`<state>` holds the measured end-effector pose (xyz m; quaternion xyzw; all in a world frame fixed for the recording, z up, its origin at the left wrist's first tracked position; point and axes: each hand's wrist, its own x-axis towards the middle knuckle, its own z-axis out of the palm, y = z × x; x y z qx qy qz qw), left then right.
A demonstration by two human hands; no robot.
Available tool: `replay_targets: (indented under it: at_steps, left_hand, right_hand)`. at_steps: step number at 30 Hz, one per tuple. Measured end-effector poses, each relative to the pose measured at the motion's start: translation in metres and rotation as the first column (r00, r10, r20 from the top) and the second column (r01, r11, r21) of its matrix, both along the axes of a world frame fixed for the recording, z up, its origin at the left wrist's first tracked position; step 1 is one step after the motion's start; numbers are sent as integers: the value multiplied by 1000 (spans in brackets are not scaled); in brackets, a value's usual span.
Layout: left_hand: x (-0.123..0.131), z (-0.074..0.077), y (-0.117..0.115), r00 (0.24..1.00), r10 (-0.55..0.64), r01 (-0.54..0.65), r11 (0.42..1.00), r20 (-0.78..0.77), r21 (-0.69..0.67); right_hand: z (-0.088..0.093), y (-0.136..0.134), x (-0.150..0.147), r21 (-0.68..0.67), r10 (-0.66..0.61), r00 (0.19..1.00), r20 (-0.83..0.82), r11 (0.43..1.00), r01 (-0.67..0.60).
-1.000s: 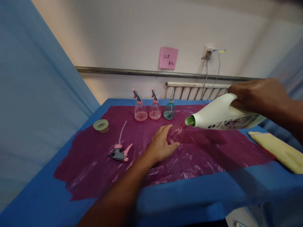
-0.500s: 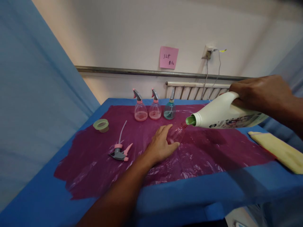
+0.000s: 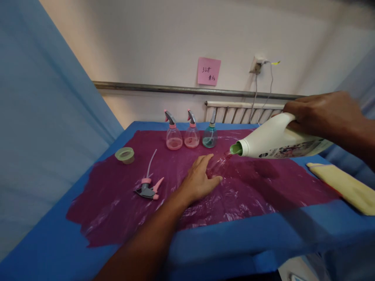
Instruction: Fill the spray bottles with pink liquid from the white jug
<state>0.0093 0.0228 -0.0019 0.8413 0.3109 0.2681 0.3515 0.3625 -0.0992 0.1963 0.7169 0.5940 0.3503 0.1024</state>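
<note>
My left hand is curved around the lower part of a clear pinkish spray bottle without its top, which tilts to the right over the purple plastic sheet. By its handle, my right hand grips a large cream detergent jug, tipped nearly level. The jug's green spout meets the mouth of the spray bottle; I cannot make out whether liquid runs between them. A grey and pink spray head with its tube lies on the sheet, left of my left hand.
Behind stand two pink spray bottles and a teal spray bottle, each partly filled. A small green lidded cup sits at left, a folded yellow cloth at right. Purple plastic sheet covers the blue table.
Both hands, the jug and the spray bottle hold almost the same places. The jug has shifted only very slightly.
</note>
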Motion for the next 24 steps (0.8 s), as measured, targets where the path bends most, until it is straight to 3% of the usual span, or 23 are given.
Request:
replay_targets:
  at_steps: [24]
  left_hand:
    - [1, 3, -1, 1000, 1, -2, 1000, -14, -24]
  right_hand:
    - [-1, 2, -3, -13, -11, 1000, 2, 1000, 11]
